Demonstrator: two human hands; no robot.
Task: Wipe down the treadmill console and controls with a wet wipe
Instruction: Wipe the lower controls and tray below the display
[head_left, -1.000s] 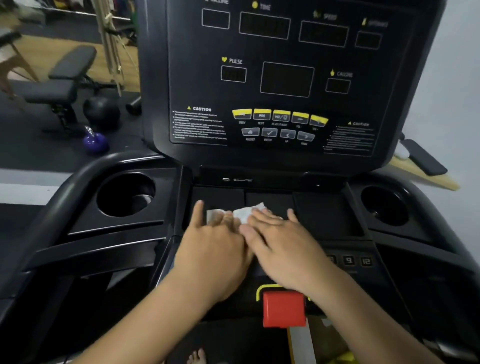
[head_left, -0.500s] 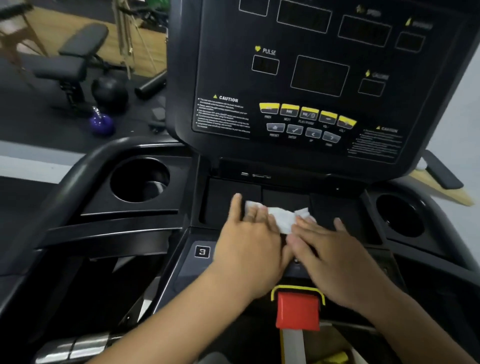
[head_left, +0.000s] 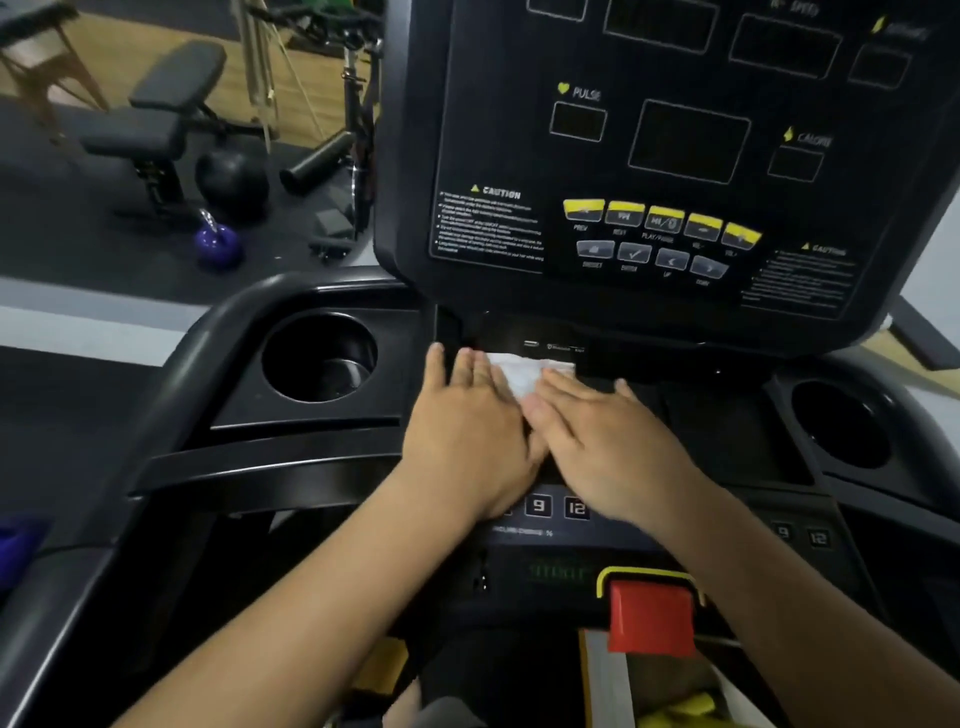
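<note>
In the upper left of the frame you have a black padded workout bench, with a round black ball just right of it. Below the ball sits a small purple kettlebell; right of it, a black foam-covered bar.

Wipe mostly under left hand, right hand; console top cut off; caution text unreadable.
</note>
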